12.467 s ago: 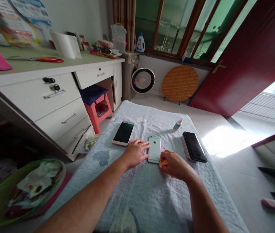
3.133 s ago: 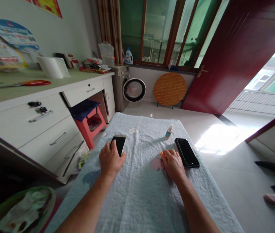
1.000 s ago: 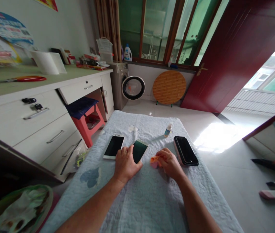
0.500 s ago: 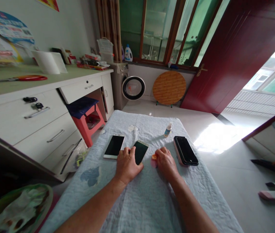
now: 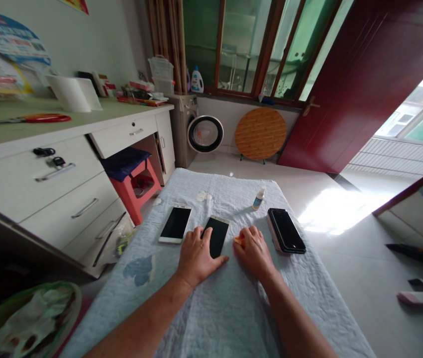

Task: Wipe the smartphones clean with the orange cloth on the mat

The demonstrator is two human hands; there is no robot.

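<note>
My left hand is around the lower end of a smartphone with a dark screen, fingers along its left side and thumb stretched across the bottom. This phone lies on the pale blue quilted cloth. To its right, my right hand is closed on a small orange cloth-like piece, mostly hidden by the fingers. A white smartphone lies left of my left hand. Beyond my right hand lies a stack of phones with a black one on top. A small spray bottle stands upright behind.
A white desk with drawers runs along the left, and a red stool is tucked under it. A washing machine has its round door open. A round wooden tabletop leans against the back wall. The dark red door is at right.
My left thumb has stretched farther right across the phone's lower end, and the phone lies a little straighter. My right hand has shifted slightly, with the orange piece still in it.
</note>
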